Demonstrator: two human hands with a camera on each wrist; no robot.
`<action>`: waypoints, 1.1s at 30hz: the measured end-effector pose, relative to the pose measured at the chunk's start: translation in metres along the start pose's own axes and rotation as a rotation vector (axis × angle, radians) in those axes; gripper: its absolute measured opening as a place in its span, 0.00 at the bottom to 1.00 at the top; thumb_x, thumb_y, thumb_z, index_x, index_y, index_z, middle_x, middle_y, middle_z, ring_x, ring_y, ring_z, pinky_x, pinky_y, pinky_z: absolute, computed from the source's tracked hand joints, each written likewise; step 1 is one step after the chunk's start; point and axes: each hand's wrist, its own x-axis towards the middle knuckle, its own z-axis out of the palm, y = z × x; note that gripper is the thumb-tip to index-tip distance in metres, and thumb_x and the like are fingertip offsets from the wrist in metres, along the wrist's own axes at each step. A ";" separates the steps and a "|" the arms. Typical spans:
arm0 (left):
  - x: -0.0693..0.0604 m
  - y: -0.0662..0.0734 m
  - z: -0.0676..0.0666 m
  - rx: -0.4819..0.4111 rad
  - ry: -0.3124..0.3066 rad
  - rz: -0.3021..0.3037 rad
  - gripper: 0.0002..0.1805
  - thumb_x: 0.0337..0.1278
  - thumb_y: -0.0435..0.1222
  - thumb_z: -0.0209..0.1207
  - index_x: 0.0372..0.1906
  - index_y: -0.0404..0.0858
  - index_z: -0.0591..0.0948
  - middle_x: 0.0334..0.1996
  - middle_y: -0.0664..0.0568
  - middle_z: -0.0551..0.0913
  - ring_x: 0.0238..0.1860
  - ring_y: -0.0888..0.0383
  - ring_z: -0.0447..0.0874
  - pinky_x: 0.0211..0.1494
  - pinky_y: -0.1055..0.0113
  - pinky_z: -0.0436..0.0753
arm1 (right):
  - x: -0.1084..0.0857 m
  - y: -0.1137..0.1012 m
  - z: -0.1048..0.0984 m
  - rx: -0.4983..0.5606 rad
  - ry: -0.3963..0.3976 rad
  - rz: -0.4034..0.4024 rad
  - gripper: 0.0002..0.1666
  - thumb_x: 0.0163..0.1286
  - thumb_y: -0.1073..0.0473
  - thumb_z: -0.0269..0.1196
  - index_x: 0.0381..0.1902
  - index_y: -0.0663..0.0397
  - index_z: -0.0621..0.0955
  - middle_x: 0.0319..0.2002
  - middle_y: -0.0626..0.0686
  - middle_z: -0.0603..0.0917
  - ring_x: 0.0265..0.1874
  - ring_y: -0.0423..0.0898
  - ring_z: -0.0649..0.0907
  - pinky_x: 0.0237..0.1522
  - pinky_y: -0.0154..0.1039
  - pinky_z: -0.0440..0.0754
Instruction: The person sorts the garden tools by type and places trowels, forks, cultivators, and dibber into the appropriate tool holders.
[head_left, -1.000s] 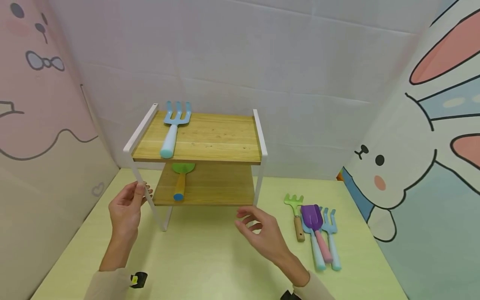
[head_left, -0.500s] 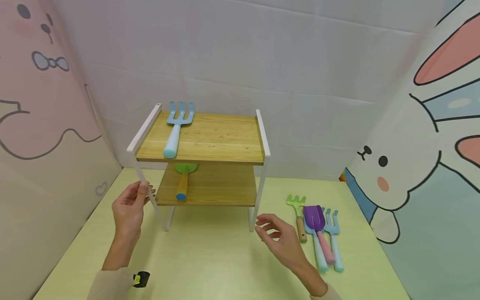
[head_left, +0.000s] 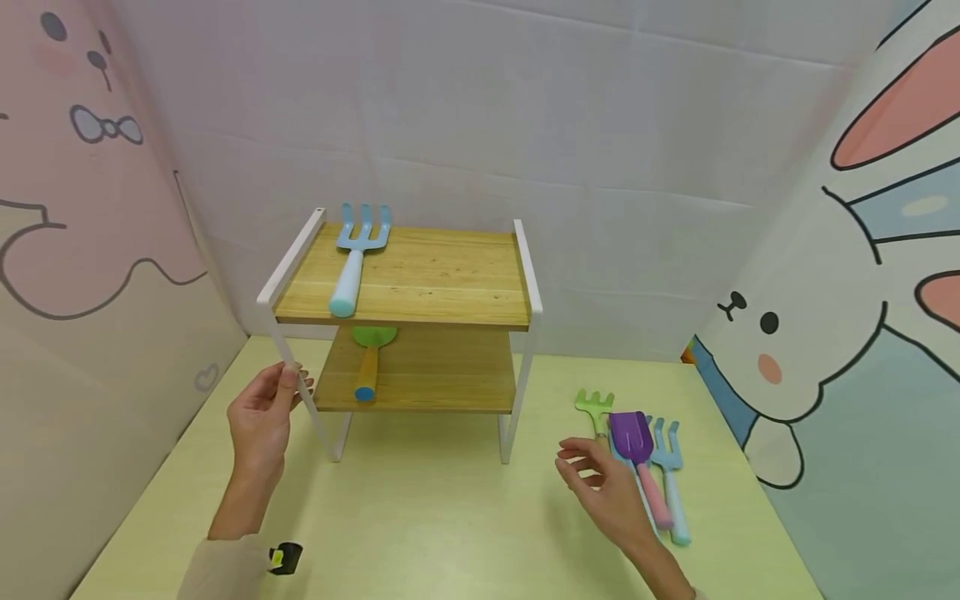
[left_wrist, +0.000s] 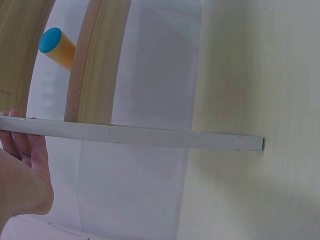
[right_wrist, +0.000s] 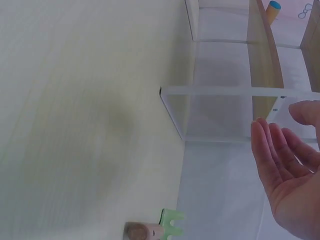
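1. Gripping the white leg [left_wrist: 185, 139] of the two-tier shelf [head_left: 527, 268] with the left hand [head_left: 257, 421], apparently to steady it on the desk [head_left: 420, 533].
2. Find the blue fork [head_left: 354, 265] on the top tier [head_left: 457, 271], the green trowel [head_left: 368, 367] on the lower tier [head_left: 450, 367], handles frontward, perhaps for easy reach.
3. Setting left thumb before the leg, fingers behind.
4. Holding nothing in the right hand [head_left: 606, 493], fingers loosely bent, near the purple scoop [head_left: 632, 437].

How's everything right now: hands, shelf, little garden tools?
Shelf: standing upright
Left hand: gripping a shelf leg
Right hand: holding nothing
Top blue fork: lying on the shelf
Orange-handled tool: lying on the lower board
Green fork: lying on the table
Purple scoop: lying partly over another tool
Other blue fork: lying there too
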 end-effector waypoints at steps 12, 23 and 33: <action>0.000 0.000 0.000 -0.030 -0.018 0.010 0.08 0.71 0.29 0.60 0.42 0.26 0.85 0.31 0.52 0.88 0.34 0.61 0.89 0.45 0.70 0.89 | -0.006 0.026 -0.024 -0.089 0.042 0.050 0.15 0.69 0.61 0.72 0.52 0.53 0.84 0.42 0.48 0.89 0.37 0.40 0.88 0.38 0.32 0.89; 0.000 -0.001 -0.001 -0.020 -0.012 0.014 0.08 0.71 0.29 0.61 0.42 0.26 0.85 0.31 0.52 0.88 0.34 0.61 0.89 0.46 0.70 0.89 | -0.007 0.045 -0.046 -0.185 0.077 0.085 0.14 0.69 0.66 0.70 0.51 0.60 0.84 0.44 0.57 0.89 0.38 0.39 0.87 0.40 0.29 0.87; 0.000 0.000 0.000 -0.038 -0.014 0.005 0.07 0.71 0.28 0.60 0.42 0.27 0.86 0.30 0.51 0.89 0.34 0.60 0.89 0.46 0.70 0.89 | -0.011 0.060 -0.064 -0.268 0.083 0.186 0.16 0.72 0.62 0.69 0.54 0.63 0.82 0.48 0.60 0.88 0.42 0.42 0.87 0.43 0.26 0.85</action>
